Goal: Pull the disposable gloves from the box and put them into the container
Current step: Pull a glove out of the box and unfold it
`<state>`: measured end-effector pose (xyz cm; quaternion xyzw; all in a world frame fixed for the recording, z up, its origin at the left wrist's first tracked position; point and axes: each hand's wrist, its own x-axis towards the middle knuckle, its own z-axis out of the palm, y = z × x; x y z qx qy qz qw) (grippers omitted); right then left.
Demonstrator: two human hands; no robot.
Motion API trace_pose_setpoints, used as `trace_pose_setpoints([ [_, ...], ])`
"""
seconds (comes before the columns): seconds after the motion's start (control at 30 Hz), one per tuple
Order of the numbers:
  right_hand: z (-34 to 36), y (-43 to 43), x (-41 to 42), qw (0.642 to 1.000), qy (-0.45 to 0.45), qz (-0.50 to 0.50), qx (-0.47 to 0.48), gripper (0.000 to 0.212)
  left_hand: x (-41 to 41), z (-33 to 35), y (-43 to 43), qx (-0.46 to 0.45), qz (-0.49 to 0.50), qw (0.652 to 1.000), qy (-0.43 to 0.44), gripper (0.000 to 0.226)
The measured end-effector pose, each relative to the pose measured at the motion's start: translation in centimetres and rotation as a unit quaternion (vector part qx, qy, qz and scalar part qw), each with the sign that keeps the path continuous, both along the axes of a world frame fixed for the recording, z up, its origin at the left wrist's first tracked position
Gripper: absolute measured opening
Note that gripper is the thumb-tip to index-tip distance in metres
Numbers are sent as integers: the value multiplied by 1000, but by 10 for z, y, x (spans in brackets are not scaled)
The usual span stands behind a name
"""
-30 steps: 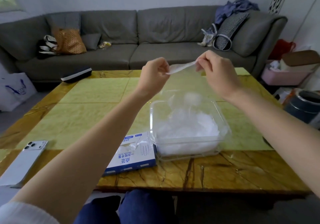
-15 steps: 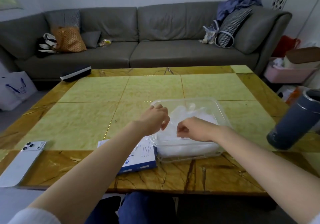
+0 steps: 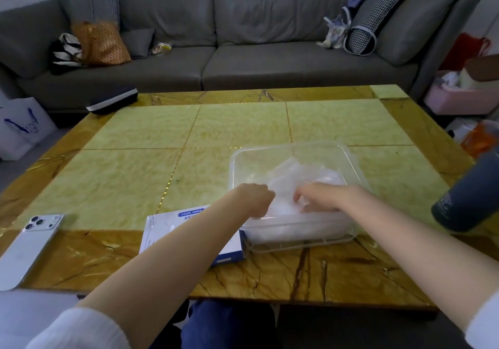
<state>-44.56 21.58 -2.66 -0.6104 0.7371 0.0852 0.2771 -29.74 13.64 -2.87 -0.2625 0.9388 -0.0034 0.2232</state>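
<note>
A clear plastic container stands on the table near its front edge, holding a heap of translucent disposable gloves. My left hand is curled at the container's near left corner, its fingers against the heap's edge. My right hand lies low inside the container, fingers bent down onto a glove on top of the heap. Both hands seem to hold that same glove. The blue and white glove box lies flat just left of the container, mostly hidden under my left forearm.
A white phone lies at the table's front left. A dark tumbler stands close on the right of the container. A black case sits on the far left corner. A grey sofa with bags runs behind the table.
Both hands came down from chest height, where they stretched a glove between them, into the container. The glove now lies on the heap under them.
</note>
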Motion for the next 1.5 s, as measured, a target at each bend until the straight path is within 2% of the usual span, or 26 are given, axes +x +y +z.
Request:
trace_pose_setpoints([
  [0.07, -5, -4, -6, 1000, 12, 6, 19, 42, -6, -10, -5, 17, 7, 998, -55, 23],
  [0.23, -4, -10, -15, 995, 59, 52, 58, 52, -15, -13, -8, 17, 2, 995, -102, 30],
  [0.43, 0, -6, -12, 990, 75, 59, 100, 49, -12, -17, -4, 6, 7, 988, -157, 33],
  [0.53, 10, -4, -9, 996, 57, 33, 54, 42, -8, 0, -2, -17, -4, 995, -102, 26],
  [0.63, 30, 0, 5, 998, 52, 14, -30, 42, 5, 19, -5, -63, -33, 996, 58, 31],
  [0.7, 44, 2, 22, 993, 49, 17, -105, 41, 21, 30, -5, -102, -39, 977, 184, 34],
  [0.77, 51, 4, 42, 979, 33, 24, -198, 38, 44, 37, -8, -108, -5, 950, 292, 36],
  [0.83, 53, 5, 66, 957, -2, 48, -288, 34, 72, 38, -12, -99, 58, 934, 339, 36],
  [0.9, 50, 5, 92, 932, -41, 78, -352, 33, 101, 30, -15, -78, 136, 927, 342, 36],
  [1.0, 41, 1, 131, 911, -80, 126, -385, 35, 142, 12, -17, -52, 237, 922, 302, 40],
  [1.13, 17, -11, 189, 927, -103, 180, -313, 37, 187, -13, -9, -20, 308, 928, 211, 45],
  [1.3, -15, -20, 207, 968, -48, 127, -211, 38, 193, -30, -2, 81, 324, 907, 256, 49],
  [1.43, -33, -29, 212, 961, -23, 84, -262, 23, 203, -35, 3, 105, 308, 908, 265, 72],
  [1.5, -37, -32, 213, 954, -24, 63, -292, 19, 204, -38, 6, 93, 304, 908, 273, 75],
])
